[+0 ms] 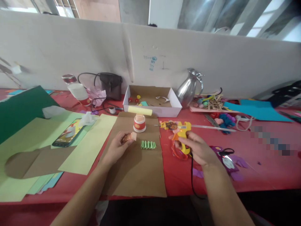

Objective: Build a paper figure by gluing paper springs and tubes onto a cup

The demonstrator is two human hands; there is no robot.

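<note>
My left hand (pixel 117 147) is closed round a small folded orange paper piece (pixel 129 137), held just above the brown cardboard sheet (pixel 136 169). My right hand (pixel 198 147) grips the handle of a yellow glue gun (pixel 182 135) over the red table, its black cord trailing toward me. A green accordion-folded paper (pixel 148 144) lies on the cardboard between my hands. Behind it stands a small red-and-white cup (pixel 139 123) with a yellow paper roll (pixel 140 110) across its top.
A white box (pixel 152 100) with small bits sits behind the cup, a metal jug (pixel 189 88) to its right. A phone (pixel 67 133) lies on light green paper sheets at left. A black bag (pixel 110 84), cups, craft sticks, blue paper and scissors crowd the back and right.
</note>
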